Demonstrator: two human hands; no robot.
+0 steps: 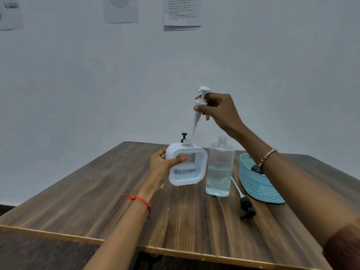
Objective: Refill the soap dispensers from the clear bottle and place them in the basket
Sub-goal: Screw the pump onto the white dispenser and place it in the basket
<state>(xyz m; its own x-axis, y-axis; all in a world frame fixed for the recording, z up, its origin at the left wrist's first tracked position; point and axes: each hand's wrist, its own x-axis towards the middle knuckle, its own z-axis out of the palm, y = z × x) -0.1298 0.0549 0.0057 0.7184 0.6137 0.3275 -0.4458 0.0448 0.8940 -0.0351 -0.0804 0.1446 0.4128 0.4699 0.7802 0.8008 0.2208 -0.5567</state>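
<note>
Left forearm nearest; its hand (161, 162) grips white dispenser (188, 166), low on soap. Right hand (218, 110) pinches white pump (201, 100), tube at open neck. Clear bottle (219, 170) uncapped alongside, basket (255, 184) beyond. I judge: refill stage; next, park pump, pour steadily.

The table (93, 195) looks like streaked, faintly glossy wood grain, the clear bottle (219, 168) smooth transparent plastic, the basket (259, 187) matt perforated blue plastic, the dispenser (188, 166) smooth white plastic.
</note>
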